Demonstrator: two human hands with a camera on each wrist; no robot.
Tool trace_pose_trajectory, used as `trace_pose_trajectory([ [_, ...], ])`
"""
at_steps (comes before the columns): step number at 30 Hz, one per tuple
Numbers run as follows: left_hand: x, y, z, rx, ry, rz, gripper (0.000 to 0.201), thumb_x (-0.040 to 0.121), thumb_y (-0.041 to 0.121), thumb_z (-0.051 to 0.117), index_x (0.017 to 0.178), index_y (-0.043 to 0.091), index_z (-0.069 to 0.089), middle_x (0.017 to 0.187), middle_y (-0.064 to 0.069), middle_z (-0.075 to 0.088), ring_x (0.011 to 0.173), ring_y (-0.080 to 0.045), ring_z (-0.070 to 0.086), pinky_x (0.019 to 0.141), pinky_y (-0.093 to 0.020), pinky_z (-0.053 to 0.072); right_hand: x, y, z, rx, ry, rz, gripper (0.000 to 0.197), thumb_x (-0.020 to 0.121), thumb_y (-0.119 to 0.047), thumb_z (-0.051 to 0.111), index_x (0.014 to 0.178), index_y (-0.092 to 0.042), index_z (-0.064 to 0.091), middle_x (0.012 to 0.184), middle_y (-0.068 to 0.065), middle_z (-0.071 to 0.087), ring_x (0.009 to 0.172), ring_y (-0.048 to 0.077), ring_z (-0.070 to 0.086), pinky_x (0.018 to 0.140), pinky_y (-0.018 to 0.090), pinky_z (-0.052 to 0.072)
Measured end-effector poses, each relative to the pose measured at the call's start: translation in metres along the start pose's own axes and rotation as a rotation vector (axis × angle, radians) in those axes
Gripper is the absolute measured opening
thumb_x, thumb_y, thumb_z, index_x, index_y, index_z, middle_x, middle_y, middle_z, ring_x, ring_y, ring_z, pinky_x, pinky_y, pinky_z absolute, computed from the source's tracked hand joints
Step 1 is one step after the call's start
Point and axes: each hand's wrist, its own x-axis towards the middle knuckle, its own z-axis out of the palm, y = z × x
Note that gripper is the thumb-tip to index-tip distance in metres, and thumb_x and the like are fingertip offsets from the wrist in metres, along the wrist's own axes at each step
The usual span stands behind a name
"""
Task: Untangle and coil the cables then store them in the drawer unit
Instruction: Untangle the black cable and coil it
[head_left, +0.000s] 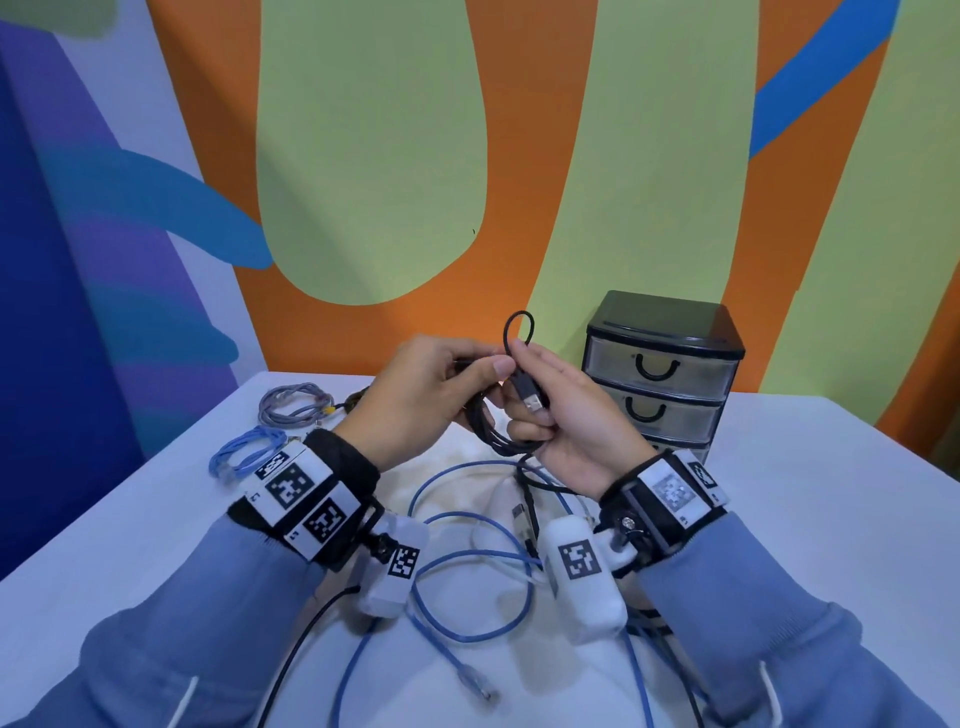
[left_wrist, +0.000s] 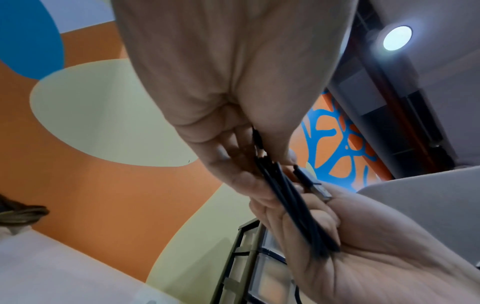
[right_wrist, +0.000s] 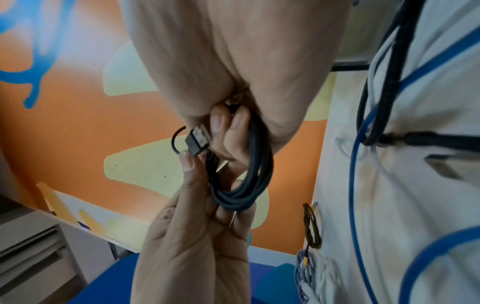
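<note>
above table both hands (head_left: 426, 395) (head_left: 566, 415) clamp black cable coil (head_left: 498, 431); usb plug (right_wrist: 198, 140) face clear only from right wrist

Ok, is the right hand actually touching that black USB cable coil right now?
Touching. The right wrist view shows the right hand curled round the black USB cable coil, strands running between fingers and palm. The left hand pinches it too.

Coiled black USB cable (head_left: 498, 431) between hands

Drawer unit (head_left: 662, 374) right of hands, 2 coiled cables (head_left: 270, 431) left.
</note>
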Motion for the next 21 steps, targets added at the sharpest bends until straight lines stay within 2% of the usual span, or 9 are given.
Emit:
trace_pose_trajectory([
  [2, 0.001, -0.002, 0.0, -0.107, 0.038, -0.032, 0.022, 0.106, 0.021, 0.063, 0.111, 0.003, 0.075, 0.086, -0.023, 0.075, 0.061, -0.026, 0.068, 0.061, -0.036, 0.061, 0.0, 0.0, 0.001, 0.067, -0.017, 0.021, 0.014, 0.106, -0.027, 0.059, 0.111, -0.014, 0.064, 0.069, 0.0, 0.049, 0.042, 0.004, 0.032, 0.044, 0.017, 0.018],
  [5, 0.002, -0.002, 0.004, -0.211, 0.135, -0.065, 0.024, 0.108, 0.023, 0.06, 0.097, 0.003, 0.067, 0.076, -0.016, 0.072, 0.057, -0.023, 0.065, 0.058, -0.03, 0.057, -0.001, -0.002, 0.002, 0.129, -0.054, 0.022, 0.019, 0.107, -0.026, 0.056, 0.119, -0.016, 0.067, 0.069, -0.002, 0.039, 0.049, 0.006, 0.031, 0.049, 0.018, 0.024],
  [7, 0.003, -0.005, 0.004, -0.256, 0.173, -0.088, 0.026, 0.108, 0.027, 0.059, 0.095, 0.005, 0.065, 0.075, -0.013, 0.068, 0.058, -0.022, 0.062, 0.059, -0.03, 0.056, -0.003, -0.005, 0.001, 0.143, -0.079, -0.002, 0.022, 0.107, -0.019, 0.053, 0.121, -0.015, 0.07, 0.074, 0.0, 0.046, 0.056, 0.01, 0.033, 0.055, 0.021, 0.031],
  [9, 0.003, -0.007, 0.002, -0.271, 0.194, -0.111, 0.029, 0.108, 0.03, 0.061, 0.094, 0.005, 0.066, 0.073, -0.011, 0.065, 0.058, -0.021, 0.059, 0.06, -0.03, 0.055, -0.007, -0.008, 0.0, 0.196, -0.101, -0.002, 0.029, 0.1, -0.014, 0.052, 0.119, -0.008, 0.074, 0.083, 0.008, 0.054, 0.062, 0.015, 0.037, 0.062, 0.025, 0.036],
  [11, 0.004, -0.01, -0.001, -0.279, 0.207, -0.126, 0.03, 0.107, 0.03, 0.062, 0.092, 0.005, 0.067, 0.072, -0.01, 0.064, 0.057, -0.02, 0.058, 0.059, -0.029, 0.054, -0.009, -0.01, 0.0, 0.241, -0.115, 0.019, 0.037, 0.096, -0.02, 0.052, 0.117, 0.001, 0.075, 0.093, 0.017, 0.061, 0.066, 0.019, 0.044, 0.069, 0.029, 0.039],
  [14, 0.005, -0.01, -0.003, -0.285, 0.205, -0.131, 0.029, 0.106, 0.029, 0.064, 0.091, 0.004, 0.07, 0.071, -0.011, 0.063, 0.055, -0.019, 0.057, 0.056, -0.027, 0.052, -0.01, -0.009, 0.0, 0.123, -0.095, 0.004, 0.028, 0.098, -0.02, 0.062, 0.112, 0.0, 0.075, 0.101, 0.019, 0.068, 0.069, 0.016, 0.052, 0.07, 0.028, 0.045],
  [17, 0.005, -0.007, -0.004, -0.284, 0.215, -0.12, 0.033, 0.105, 0.029, 0.066, 0.091, -0.001, 0.07, 0.07, -0.011, 0.063, 0.054, -0.019, 0.055, 0.052, -0.022, 0.049, -0.008, -0.004, 0.0, -0.014, -0.071, -0.065, 0.02, 0.094, 0.001, 0.067, 0.112, -0.005, 0.073, 0.108, 0.018, 0.073, 0.071, 0.014, 0.056, 0.07, 0.024, 0.05],
  [19, 0.004, -0.004, -0.004, -0.27, 0.219, -0.106, 0.031, 0.104, 0.027, 0.067, 0.088, 0.001, 0.071, 0.069, -0.011, 0.063, 0.052, -0.018, 0.056, 0.049, -0.021, 0.048, -0.008, -0.002, 0.0, -0.071, -0.051, -0.095, 0.022, 0.092, 0.006, 0.07, 0.108, -0.008, 0.072, 0.107, 0.018, 0.074, 0.069, 0.014, 0.057, 0.069, 0.025, 0.051],
  [21, 0.003, -0.002, -0.001, -0.236, 0.2, -0.086, 0.027, 0.103, 0.027, 0.069, 0.087, 0.004, 0.072, 0.069, -0.012, 0.066, 0.052, -0.019, 0.059, 0.052, -0.026, 0.052, -0.009, 0.0, -0.001, -0.179, 0.037, -0.157, 0.021, 0.089, 0.007, 0.073, 0.104, -0.007, 0.072, 0.1, 0.022, 0.074, 0.062, 0.015, 0.057, 0.065, 0.025, 0.052],
])
